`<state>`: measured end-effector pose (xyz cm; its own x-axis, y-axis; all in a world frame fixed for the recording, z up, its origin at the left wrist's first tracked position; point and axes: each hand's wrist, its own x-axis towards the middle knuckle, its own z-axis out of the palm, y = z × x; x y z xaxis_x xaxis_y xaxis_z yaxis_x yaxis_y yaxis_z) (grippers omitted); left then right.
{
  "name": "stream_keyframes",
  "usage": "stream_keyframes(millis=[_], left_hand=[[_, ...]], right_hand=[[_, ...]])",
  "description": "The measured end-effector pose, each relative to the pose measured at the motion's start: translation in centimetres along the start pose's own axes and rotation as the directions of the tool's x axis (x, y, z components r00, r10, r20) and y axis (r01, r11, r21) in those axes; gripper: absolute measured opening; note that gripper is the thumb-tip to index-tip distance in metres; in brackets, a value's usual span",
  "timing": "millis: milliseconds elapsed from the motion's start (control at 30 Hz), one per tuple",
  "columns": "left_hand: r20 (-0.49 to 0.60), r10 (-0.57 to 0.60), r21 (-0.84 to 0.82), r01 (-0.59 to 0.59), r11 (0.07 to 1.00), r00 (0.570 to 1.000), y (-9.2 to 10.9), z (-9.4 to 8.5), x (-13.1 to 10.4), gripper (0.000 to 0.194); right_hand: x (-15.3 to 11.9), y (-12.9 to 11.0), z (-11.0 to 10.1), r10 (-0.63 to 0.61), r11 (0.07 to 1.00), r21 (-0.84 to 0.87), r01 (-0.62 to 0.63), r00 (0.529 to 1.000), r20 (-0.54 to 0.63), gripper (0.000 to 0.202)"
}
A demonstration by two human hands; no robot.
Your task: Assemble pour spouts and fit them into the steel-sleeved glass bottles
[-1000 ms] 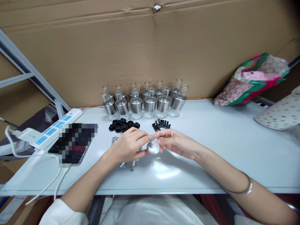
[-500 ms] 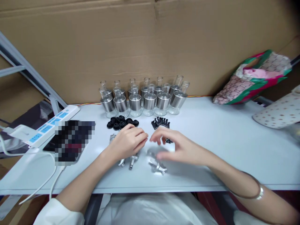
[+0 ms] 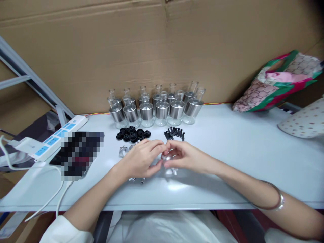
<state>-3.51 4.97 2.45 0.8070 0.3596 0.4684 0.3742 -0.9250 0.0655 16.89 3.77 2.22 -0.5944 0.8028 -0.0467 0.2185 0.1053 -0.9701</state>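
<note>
My right hand [image 3: 181,156] is curled round a shiny metal part [image 3: 170,162], its fingertips bent towards the palm. Close against it, my left hand [image 3: 149,157] has its fingers bent, tips touching or almost touching the right fingertips; what they hold, if anything, is hidden. Small metal pieces [image 3: 123,151] lie beside and partly under the left hand. Behind the left hand is a pile of round black caps [image 3: 133,136]. Small black pieces [image 3: 174,132] lie behind the right hand. Two rows of glass bottles with metal bands [image 3: 162,109] stand further back.
A white power strip [image 3: 54,136] and a dark, pixelated device [image 3: 81,153] with white cables lie on the left of the table [image 3: 240,145]. At the right are a patterned bag [image 3: 268,87] and a spotted white object [image 3: 303,121]. Cardboard [image 3: 152,44] rises behind.
My right hand has closed round the metal part and lifted it from the table. My hands have come together. The view has shifted slightly.
</note>
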Motion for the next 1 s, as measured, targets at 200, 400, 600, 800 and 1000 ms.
stream_keyframes(millis=[200,400,600,800,1000], left_hand=[[0.011,0.045,0.06,-0.046,0.997,0.999,0.2,0.1,0.0,0.02],[-0.001,0.034,0.018,-0.034,0.999,0.999,0.2,0.1,0.1,0.021],[-0.17,0.009,0.089,0.006,0.996,0.985,0.2,0.6,0.2,0.01],[-0.185,0.007,0.068,0.006,0.998,0.983,0.2,0.8,0.0,0.007],[-0.03,0.07,0.016,-0.07,0.997,0.997,0.5,0.7,0.0,0.019]], right_hand=[[0.5,0.7,0.0,0.087,0.935,0.337,-0.113,0.992,0.09,0.027],[0.4,1.0,0.4,0.089,0.896,0.429,-0.113,0.993,0.076,0.039],[-0.5,0.1,-0.1,0.039,0.948,0.319,0.002,0.992,-0.121,0.029],[-0.8,0.0,-0.1,-0.011,0.973,0.227,0.053,0.983,-0.185,0.024],[-0.7,0.3,-0.4,-0.09,0.981,0.142,0.134,0.955,-0.281,0.023]])
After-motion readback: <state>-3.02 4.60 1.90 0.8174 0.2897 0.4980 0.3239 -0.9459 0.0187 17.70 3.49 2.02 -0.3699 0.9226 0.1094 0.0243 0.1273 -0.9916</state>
